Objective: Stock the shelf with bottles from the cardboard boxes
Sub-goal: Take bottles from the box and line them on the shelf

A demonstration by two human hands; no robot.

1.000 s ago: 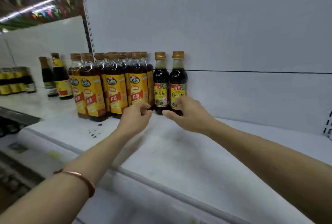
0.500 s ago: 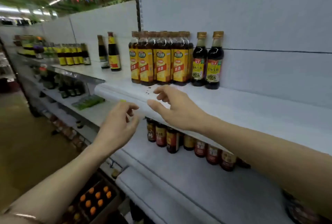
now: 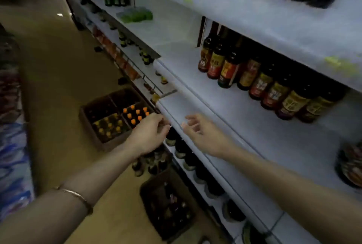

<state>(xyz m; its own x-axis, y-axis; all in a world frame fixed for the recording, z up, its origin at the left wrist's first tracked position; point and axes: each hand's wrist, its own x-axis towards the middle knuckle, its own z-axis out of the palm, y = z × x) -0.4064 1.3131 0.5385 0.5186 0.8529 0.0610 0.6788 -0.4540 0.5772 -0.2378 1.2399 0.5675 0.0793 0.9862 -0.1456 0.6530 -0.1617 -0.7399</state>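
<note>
Head view, looking down along the aisle: both forearms reach forward over the floor. The left hand [image 3: 150,136] hangs palm down with fingers loosely curled, holding nothing as far as the blur allows, above the gap between two boxes. The right hand [image 3: 203,134] is level with it, just in front of the shelf [image 3: 225,126] edge, fingers relaxed and spread, empty. A thin bracelet [image 3: 76,196] circles the left wrist.

One box [image 3: 109,114] sits on the floor beside the shelving, divided into compartments; bottles [image 3: 135,115] with orange caps stand upright in it, caps toward the camera. A second, darker box [image 3: 166,204] lies nearer, also with upright bottles, dim and hard to read. On the middle shelf a row of dark bottles [image 3: 254,75] with red and yellow labels stands upright along the back.
</note>
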